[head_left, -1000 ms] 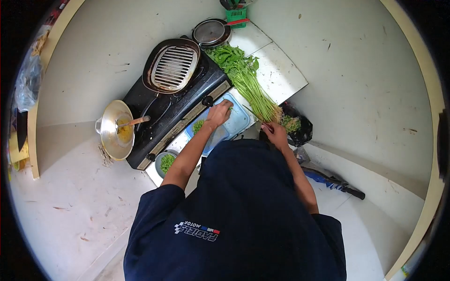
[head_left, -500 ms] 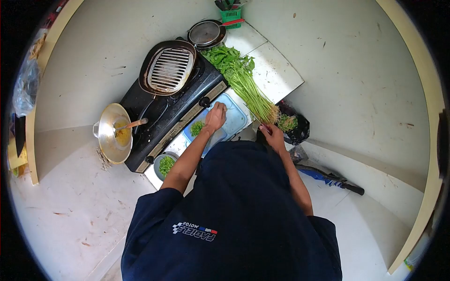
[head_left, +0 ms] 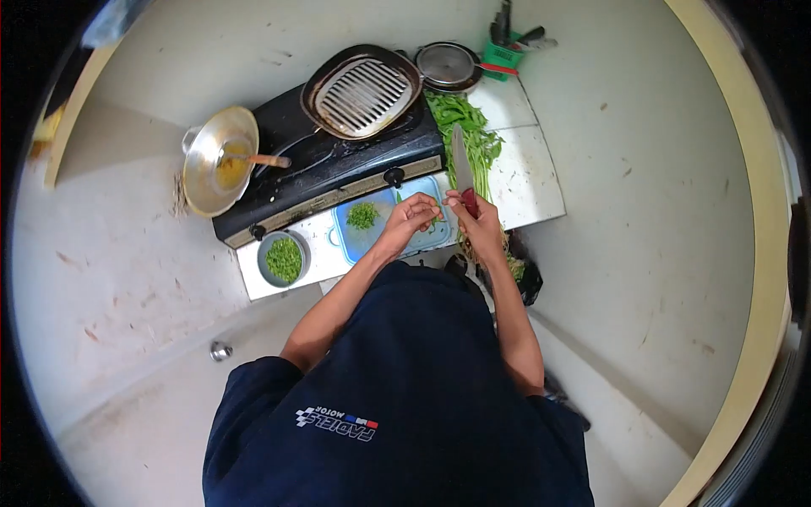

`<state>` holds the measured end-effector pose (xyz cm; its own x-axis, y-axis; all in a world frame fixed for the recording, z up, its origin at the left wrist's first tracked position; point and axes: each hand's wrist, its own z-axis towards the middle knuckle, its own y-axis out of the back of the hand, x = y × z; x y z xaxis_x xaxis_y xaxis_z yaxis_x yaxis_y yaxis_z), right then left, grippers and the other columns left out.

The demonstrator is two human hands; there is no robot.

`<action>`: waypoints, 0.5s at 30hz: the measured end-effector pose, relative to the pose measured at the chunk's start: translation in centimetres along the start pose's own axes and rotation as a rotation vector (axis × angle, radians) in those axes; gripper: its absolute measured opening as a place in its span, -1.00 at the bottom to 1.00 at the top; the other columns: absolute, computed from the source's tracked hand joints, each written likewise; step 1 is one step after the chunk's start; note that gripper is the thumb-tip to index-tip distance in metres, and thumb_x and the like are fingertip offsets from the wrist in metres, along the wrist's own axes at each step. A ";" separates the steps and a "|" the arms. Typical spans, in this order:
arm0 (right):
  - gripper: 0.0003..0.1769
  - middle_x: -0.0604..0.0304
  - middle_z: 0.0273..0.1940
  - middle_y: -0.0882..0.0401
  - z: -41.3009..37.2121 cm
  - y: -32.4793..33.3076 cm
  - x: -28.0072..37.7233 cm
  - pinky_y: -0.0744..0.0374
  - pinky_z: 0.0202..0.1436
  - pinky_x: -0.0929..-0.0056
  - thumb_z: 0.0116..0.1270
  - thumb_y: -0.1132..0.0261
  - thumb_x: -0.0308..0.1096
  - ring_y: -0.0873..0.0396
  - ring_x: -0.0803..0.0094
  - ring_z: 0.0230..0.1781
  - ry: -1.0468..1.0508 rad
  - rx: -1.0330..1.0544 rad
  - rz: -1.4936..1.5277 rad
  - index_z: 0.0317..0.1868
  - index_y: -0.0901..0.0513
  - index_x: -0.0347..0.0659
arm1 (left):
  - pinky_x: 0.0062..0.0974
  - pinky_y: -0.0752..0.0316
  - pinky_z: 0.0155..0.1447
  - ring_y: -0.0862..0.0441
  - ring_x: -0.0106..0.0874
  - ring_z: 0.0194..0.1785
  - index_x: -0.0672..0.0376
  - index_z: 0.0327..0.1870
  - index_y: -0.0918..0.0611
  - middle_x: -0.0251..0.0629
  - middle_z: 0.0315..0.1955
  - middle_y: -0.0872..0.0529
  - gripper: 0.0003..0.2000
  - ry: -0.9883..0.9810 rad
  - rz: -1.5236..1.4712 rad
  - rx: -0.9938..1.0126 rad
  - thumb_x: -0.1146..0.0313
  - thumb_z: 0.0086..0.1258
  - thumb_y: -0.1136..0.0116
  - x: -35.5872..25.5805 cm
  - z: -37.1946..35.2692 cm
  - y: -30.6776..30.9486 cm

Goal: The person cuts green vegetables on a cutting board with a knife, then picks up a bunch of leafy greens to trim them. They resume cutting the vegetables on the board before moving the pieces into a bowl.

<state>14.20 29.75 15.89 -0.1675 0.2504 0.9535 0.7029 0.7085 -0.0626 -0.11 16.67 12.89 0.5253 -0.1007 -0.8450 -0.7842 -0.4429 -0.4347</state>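
My right hand point(head_left: 480, 226) is closed round the dark red handle of a knife point(head_left: 461, 160), its blade pointing away from me over the leafy greens point(head_left: 484, 152). Beside it, my left hand point(head_left: 410, 221) pinches a small green stem above the blue cutting board point(head_left: 351, 245). The fingertips of both hands are close together. Chopped greens point(head_left: 362, 215) lie in a small heap on the board's left part. More cut greens fill a grey bowl point(head_left: 262, 266) to the left.
Behind the board stands a black stove point(head_left: 279, 194) with a grill pan point(head_left: 361, 91). A wok point(head_left: 201, 173) with a wooden-handled utensil is at the left. A strainer point(head_left: 446, 64) and green basket point(head_left: 502, 61) are at the back; a black bag point(head_left: 530, 283) lies right.
The view has turned and shifted. My left hand has lifted from the board to meet my right. The knife now shows upright in my right hand, which has moved nearer the board.
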 end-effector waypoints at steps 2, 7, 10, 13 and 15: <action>-0.74 0.39 -0.31 -0.69 0.5 -0.7 0.6 -0.35 -0.45 0.61 0.48 -0.46 -0.29 -0.38 0.74 -0.50 0.043 0.052 0.006 0.03 -0.76 -0.28 | -0.62 -0.34 -0.15 -0.50 -0.66 -0.26 0.13 0.01 -0.61 -0.36 -0.21 -0.78 -0.88 -0.047 -0.018 -0.038 0.36 0.58 -0.26 0.1 -0.5 -0.1; -0.75 0.37 -0.28 -0.72 0.9 -1.9 1.0 -0.37 -0.44 0.61 0.45 -0.48 -0.35 -0.40 0.74 -0.51 0.075 0.140 -0.026 0.05 -0.74 -0.27 | -0.63 -0.32 -0.14 -0.49 -0.66 -0.25 0.14 -0.03 -0.62 -0.38 -0.20 -0.79 -0.89 -0.143 -0.024 -0.143 0.34 0.59 -0.26 0.8 -2.2 0.1; -0.73 0.36 -0.26 -0.75 1.0 -2.3 1.6 -0.37 -0.44 0.62 0.44 -0.48 -0.38 -0.40 0.74 -0.50 0.092 0.203 -0.056 0.08 -0.72 -0.27 | -0.59 -0.32 -0.13 -0.48 -0.67 -0.25 0.11 -0.06 -0.61 -0.38 -0.25 -0.75 -0.91 -0.164 -0.064 -0.234 0.33 0.61 -0.24 1.3 -3.5 -0.9; -0.70 0.33 -0.22 -0.78 0.7 -2.7 2.2 -0.37 -0.42 0.62 0.45 -0.46 -0.41 -0.38 0.75 -0.49 0.123 0.268 -0.103 0.13 -0.69 -0.28 | -0.59 -0.33 -0.11 -0.49 -0.67 -0.25 0.11 -0.06 -0.63 -0.42 -0.28 -0.73 -0.91 -0.179 -0.104 -0.290 0.32 0.62 -0.23 2.0 -4.7 -1.6; -0.68 0.31 -0.20 -0.80 0.8 -2.8 2.1 -0.37 -0.40 0.63 0.46 -0.45 -0.43 -0.38 0.76 -0.48 0.145 0.315 -0.123 0.17 -0.68 -0.28 | -0.59 -0.34 -0.11 -0.50 -0.68 -0.24 0.12 -0.08 -0.65 -0.45 -0.29 -0.72 -0.91 -0.179 -0.101 -0.352 0.32 0.62 -0.23 2.4 -5.3 -2.1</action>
<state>11.28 28.83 17.84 -0.1221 0.0709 0.9900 0.4328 0.9014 -0.0112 4.54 12.61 13.45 0.5035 0.1019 -0.8579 -0.5545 -0.7234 -0.4114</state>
